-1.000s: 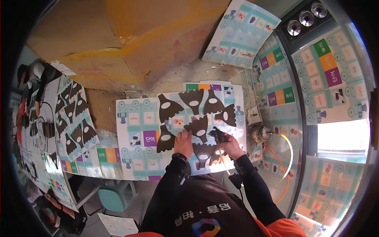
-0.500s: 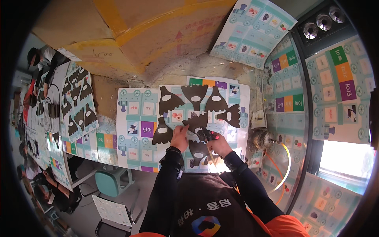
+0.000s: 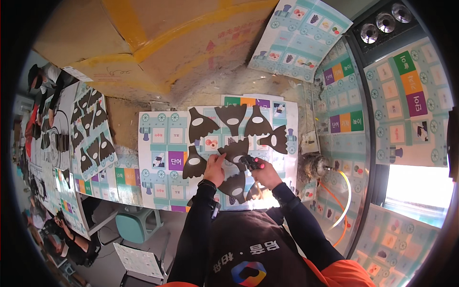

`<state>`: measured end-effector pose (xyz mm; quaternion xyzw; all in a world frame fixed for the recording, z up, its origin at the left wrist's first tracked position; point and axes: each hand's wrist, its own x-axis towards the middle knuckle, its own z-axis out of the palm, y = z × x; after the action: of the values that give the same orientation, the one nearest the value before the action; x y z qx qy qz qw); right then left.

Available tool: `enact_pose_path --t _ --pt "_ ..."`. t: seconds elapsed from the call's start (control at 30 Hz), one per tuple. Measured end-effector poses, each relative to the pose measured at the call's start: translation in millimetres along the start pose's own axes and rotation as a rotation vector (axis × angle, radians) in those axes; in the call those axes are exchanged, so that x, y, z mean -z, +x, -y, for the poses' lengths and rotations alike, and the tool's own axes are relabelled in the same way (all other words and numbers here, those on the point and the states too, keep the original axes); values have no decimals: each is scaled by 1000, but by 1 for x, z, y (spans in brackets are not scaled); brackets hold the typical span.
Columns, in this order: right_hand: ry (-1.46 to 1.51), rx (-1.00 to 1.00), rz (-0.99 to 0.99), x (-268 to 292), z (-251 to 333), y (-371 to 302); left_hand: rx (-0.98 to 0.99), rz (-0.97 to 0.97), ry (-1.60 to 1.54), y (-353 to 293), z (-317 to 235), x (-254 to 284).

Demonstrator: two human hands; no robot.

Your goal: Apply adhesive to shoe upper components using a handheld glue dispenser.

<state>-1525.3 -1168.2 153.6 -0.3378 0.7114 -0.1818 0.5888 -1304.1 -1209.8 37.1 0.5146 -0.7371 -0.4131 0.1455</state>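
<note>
My left hand (image 3: 215,171) has its fingertips pinched at the left edge of a dark brown fan-shaped piece (image 3: 232,149) with a scalloped rim. My right hand (image 3: 268,177) grips a small black gun-like tool (image 3: 249,163) with a red knob; its nose is over that piece's narrow end. Under and around them, similar dark pieces, most showing a pale oval, lie on printed sheets: one piece (image 3: 200,125) at far left, one (image 3: 230,118) at the back, one (image 3: 277,139) at right. Another piece (image 3: 231,187) sits closest to me, partly covered by my hands.
Large cardboard boxes (image 3: 181,43) rise behind the table. To the right, a round metal fitting (image 3: 316,166) bears an orange hose (image 3: 342,201) beside a bright window (image 3: 418,193). A teal stool (image 3: 135,225) stands at lower left; other people (image 3: 48,79) are farther left.
The whole view has shifted slightly. My left hand stays at the same piece, and my right hand still holds the black tool over it, with only small movement.
</note>
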Motion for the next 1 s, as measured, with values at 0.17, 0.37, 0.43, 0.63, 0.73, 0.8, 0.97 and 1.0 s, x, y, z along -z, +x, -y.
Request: enact_pose_path --t 0.17,0.37,0.43,0.63,0.73,0.8,0.97,1.0 --pt "-105 34 -196 6 -38 11 -31 12 15 4 1 1" --pt "-104 -32 -96 6 -32 -2 -22 17 16 2 2 3" --pt "-44 -74 -46 4 -25 -6 -6 37 18 2 0 4" --pt "-14 -57 4 3 -21 -8 -14 53 18 3 1 6" --pt "-166 -11 -79 3 -29 -4 -28 42 12 2 4 6" --pt "-110 0 -180 4 -45 2 -43 40 7 5 0 8" --pt "-23 -15 -146 -2 -39 5 -51 40 10 4 5 8" --pt "-14 -10 -106 -4 -33 4 -44 37 2 3 6 8"
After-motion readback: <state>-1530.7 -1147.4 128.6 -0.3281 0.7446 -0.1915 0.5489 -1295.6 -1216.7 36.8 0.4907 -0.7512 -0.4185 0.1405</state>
